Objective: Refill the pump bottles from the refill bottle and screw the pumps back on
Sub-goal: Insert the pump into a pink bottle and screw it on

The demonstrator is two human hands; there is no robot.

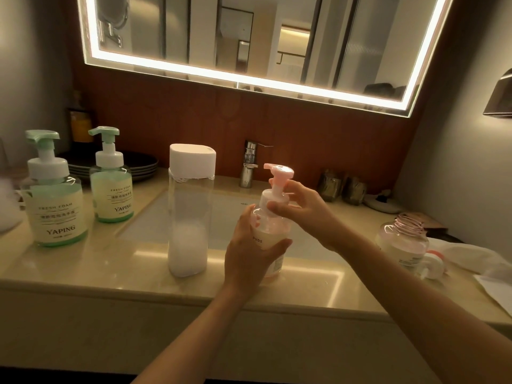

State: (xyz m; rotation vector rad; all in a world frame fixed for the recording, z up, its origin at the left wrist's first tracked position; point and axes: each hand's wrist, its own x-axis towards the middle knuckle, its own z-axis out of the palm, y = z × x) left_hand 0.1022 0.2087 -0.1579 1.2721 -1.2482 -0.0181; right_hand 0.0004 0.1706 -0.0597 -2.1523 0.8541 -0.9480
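- Your right hand (302, 209) curls its fingers round the collar of the pink pump (278, 176).
- Your left hand (249, 256) grips the pink bottle (273, 234), which stands on the counter (110, 261) at the sink's front edge.
- If you twist with the pump tilted, the thread may cross and leak.
- The refill bottle (189, 212) stands just beside your left wrist, and a nudge could topple it.

Glossy stone-look counter (116, 261); clear plastic pink-pump bottle (273, 239); shiny chrome tap (249, 164).

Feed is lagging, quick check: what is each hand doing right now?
Left hand: holding the pink bottle.
Right hand: pinching its pump collar.
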